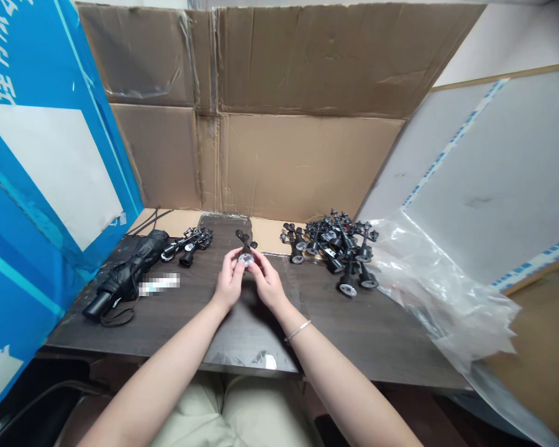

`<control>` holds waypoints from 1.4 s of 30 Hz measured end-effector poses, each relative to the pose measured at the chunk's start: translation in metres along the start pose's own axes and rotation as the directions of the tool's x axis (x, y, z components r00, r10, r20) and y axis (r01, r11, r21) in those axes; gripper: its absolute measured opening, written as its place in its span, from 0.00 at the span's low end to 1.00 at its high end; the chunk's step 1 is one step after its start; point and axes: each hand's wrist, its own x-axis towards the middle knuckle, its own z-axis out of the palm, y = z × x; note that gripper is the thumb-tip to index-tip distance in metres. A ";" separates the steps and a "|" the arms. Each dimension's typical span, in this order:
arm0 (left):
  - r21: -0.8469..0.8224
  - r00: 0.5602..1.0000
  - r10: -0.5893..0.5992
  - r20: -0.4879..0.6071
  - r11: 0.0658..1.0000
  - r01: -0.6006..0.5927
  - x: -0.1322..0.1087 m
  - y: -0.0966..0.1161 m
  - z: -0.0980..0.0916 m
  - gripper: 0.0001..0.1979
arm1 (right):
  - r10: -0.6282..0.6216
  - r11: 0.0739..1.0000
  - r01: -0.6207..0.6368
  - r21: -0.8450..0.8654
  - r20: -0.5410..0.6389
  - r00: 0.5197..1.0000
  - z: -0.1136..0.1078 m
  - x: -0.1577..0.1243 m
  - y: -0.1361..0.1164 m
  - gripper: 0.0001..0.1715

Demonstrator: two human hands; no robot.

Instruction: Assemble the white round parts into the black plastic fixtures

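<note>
Disc-ended black part (245, 251) half hidden between left hand (228, 282) and right hand (269, 282), pixelated strip (159, 284) unreadable, black parts pile (335, 251) too overlapped to count, blue board (37, 155) lettering cut off by left edge, forearms (168, 372) cut off by bottom edge

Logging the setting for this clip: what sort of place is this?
Probably a makeshift assembly bench in a workshop or storeroom: flattened cardboard sheets wall off a dark tabletop, with a heap of small black parts and a folded black umbrella on it.
</note>
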 end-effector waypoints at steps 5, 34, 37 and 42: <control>-0.142 0.994 -0.069 0.090 0.986 0.082 0.000 0.000 0.003 0.21 | 0.033 0.999 -0.032 0.023 -0.038 0.999 -0.003 0.002 -0.001 0.19; -0.160 0.992 -0.105 0.075 0.980 0.116 0.004 0.004 -0.004 0.21 | 0.053 0.978 -0.091 0.190 0.193 0.980 -0.009 0.003 0.001 0.26; -0.151 0.994 -0.079 0.073 0.985 0.089 0.004 0.004 -0.003 0.21 | 0.077 0.969 -0.118 0.216 0.188 0.979 -0.009 0.004 -0.001 0.28; -0.149 0.993 -0.064 0.099 0.986 0.078 0.005 0.004 -0.004 0.20 | 0.159 0.951 -0.200 0.237 0.181 0.971 -0.009 0.005 -0.002 0.27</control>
